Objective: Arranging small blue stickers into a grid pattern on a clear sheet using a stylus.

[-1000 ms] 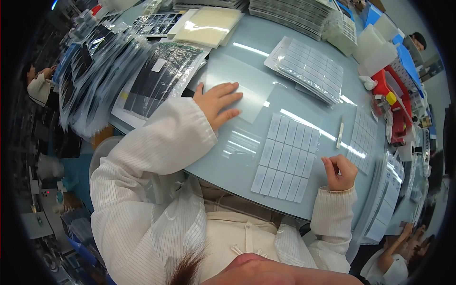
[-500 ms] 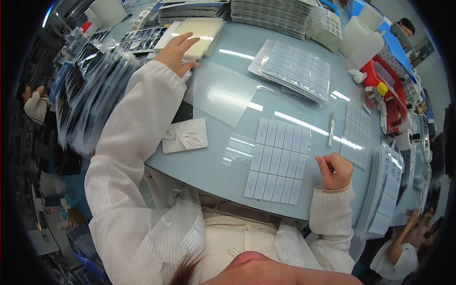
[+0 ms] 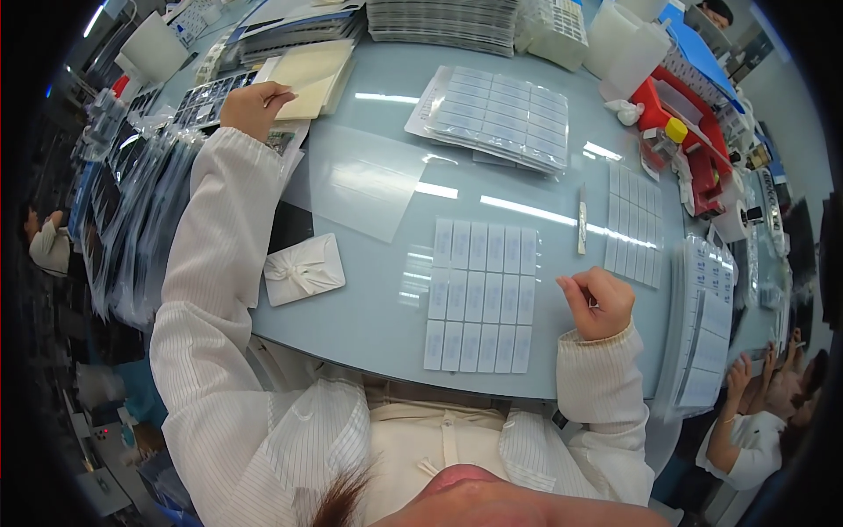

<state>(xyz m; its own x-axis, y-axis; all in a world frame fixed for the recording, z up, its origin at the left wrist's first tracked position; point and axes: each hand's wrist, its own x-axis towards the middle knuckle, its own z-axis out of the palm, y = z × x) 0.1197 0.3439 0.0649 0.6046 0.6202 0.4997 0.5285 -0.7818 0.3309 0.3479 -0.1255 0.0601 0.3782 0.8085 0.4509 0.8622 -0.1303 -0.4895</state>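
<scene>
My left hand (image 3: 253, 109) is at the far left of the table, beside a stack of cream sheets (image 3: 309, 77). Its fingers are drawn together; whatever they may hold is hidden. Under its wrist lie papers or cards, partly covered. My right hand (image 3: 599, 303) is curled closed just above the table at the right, with a small glint between the fingers that I cannot identify. Left of it lies a sheet of white rectangular labels (image 3: 481, 297). A slim knife-like tool (image 3: 581, 220) lies beyond that hand, near a second label sheet (image 3: 634, 224).
A translucent sheet (image 3: 364, 180) and a white cloth-wrapped pad (image 3: 305, 270) lie at left. Bagged label sheets (image 3: 500, 119) sit far centre, before a tall stack of trays (image 3: 443, 25). Plastic sleeves (image 3: 145, 220) hang at the left edge; a red bin (image 3: 689, 132) stands right.
The view has shifted, so the table's things appear further left. My left hand, earlier spread over the cream sheets, has drawn to their left side with its fingers closed. My right hand stays curled.
</scene>
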